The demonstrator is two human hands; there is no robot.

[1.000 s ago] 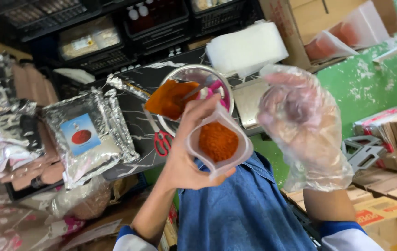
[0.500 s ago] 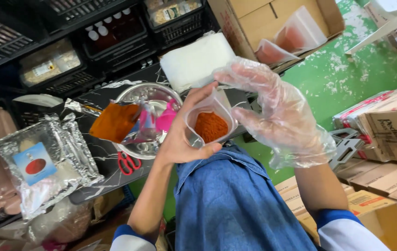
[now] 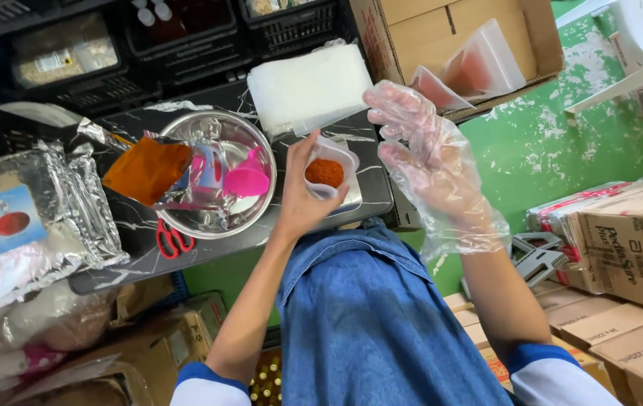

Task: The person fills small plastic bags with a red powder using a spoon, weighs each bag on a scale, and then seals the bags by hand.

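Observation:
My left hand (image 3: 300,197) grips a small clear plastic bag of orange-red powder (image 3: 327,171), held just over a small white scale (image 3: 351,197) on the dark marble-patterned table (image 3: 370,169). My right hand (image 3: 427,162) wears a loose clear plastic glove and hovers open to the right of the bag, fingers spread, holding nothing. A steel bowl (image 3: 220,218) sits left of the bag, with a pink scoop (image 3: 246,179) and a torn foil pouch of the same powder (image 3: 147,169) in it.
Red scissors (image 3: 172,239) lie by the bowl. A stack of clear bags (image 3: 308,86) sits behind the scale. A foil pouch (image 3: 32,225) lies at the left. A cardboard box (image 3: 449,45) holds filled bags; more cartons (image 3: 630,248) stand on the right. Black crates (image 3: 163,45) line the back.
My left hand has lowered the powder bag from near my face down toward the scale. My gloved right hand has moved away from the bag and spread its fingers.

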